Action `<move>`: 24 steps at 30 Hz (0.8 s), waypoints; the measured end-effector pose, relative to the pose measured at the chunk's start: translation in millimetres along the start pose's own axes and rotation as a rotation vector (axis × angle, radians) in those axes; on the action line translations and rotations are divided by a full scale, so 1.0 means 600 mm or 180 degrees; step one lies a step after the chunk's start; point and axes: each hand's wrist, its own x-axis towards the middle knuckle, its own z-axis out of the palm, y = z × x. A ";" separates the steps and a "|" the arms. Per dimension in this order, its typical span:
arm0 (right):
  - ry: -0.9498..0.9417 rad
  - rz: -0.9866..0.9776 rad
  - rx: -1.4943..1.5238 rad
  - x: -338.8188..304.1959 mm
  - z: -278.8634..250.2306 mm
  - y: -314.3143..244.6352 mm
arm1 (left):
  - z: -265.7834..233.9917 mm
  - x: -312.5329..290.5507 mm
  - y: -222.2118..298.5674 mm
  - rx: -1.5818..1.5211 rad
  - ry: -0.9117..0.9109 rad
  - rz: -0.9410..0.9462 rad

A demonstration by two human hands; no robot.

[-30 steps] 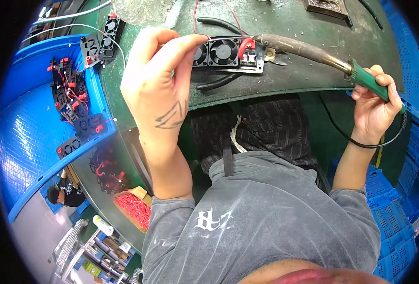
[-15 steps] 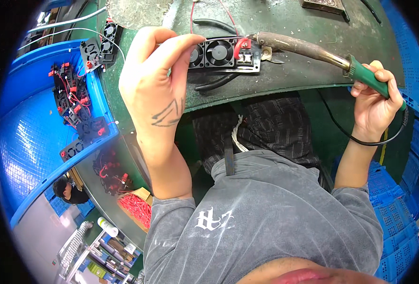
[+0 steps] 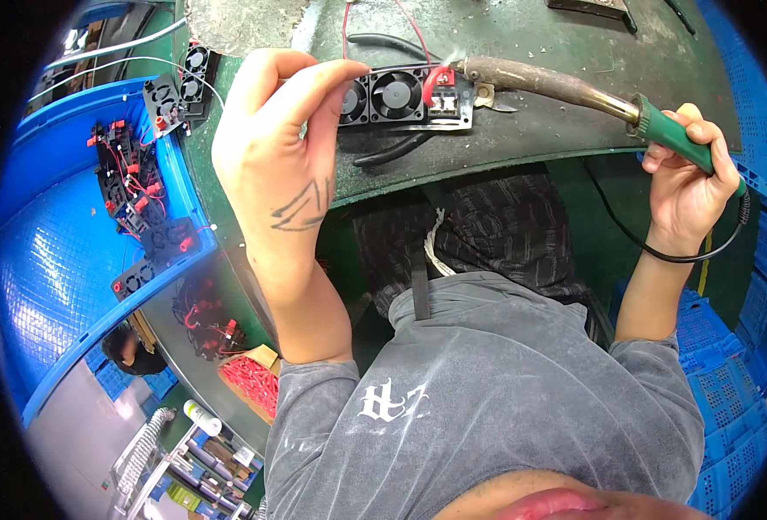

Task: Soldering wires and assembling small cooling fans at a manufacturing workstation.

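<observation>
The right hand [image 3: 688, 192] is gripping a soldering iron [image 3: 563, 86]; the left hand [image 3: 281, 143] is pinching thin wire [image 3: 401, 67] beside a fan [image 3: 397, 95]. White lettering [image 3: 384, 403] is marking the shirt [image 3: 504, 364].

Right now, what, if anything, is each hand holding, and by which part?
The right hand holds a soldering iron by its green handle. The left hand is pinched near the fan unit; its hold cannot be told.

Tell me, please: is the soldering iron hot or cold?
Hot, it seems: pale smoke shows at the tip of the soldering iron, held in the right hand.
</observation>
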 end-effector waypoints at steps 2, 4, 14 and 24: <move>0.0035 -0.0005 -0.0016 -0.001 0.002 -0.007 | 0.001 0.006 0.000 0.0017 -0.0026 0.0007; 0.0103 0.0062 -0.0291 -0.003 0.007 -0.011 | 0.002 0.009 0.001 0.0003 -0.0034 0.0029; 0.0020 -0.0014 0.0051 -0.003 0.000 -0.006 | 0.002 0.013 -0.001 0.0104 -0.0092 0.0075; -0.0026 -0.0031 0.0087 0.001 -0.004 0.002 | 0.000 0.011 0.003 0.0137 -0.0153 0.0032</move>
